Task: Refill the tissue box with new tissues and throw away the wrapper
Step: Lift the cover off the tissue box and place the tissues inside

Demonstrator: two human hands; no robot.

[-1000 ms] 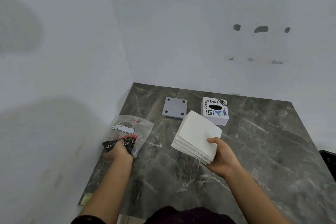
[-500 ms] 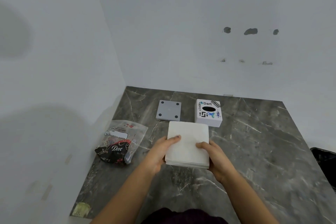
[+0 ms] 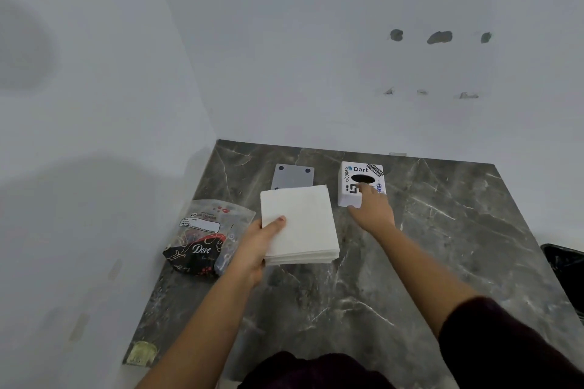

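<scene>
White tissues (image 3: 300, 224), sticker-covered white box (image 3: 360, 183), grey veined marble table (image 3: 442, 246).

1. A plain domestic-looking corner: a dark grey, white-veined marble-patterned tabletop (image 3: 442, 230) set against bare white painted walls (image 3: 284, 57).
2. Patched drill holes (image 3: 439, 37) scar the far wall.
3. A crumpled clear plastic wrapper printed "Dove" (image 3: 205, 240) suggests household use; the exact room is unclear.

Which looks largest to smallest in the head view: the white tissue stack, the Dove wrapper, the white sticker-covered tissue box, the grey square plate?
1. White tissue stack and crumpled Dove plastic wrapper: alike, both nearer the camera.
2. White sticker-covered tissue box.
3. Grey square plate, partly hidden by the stack, so unsure.
</scene>
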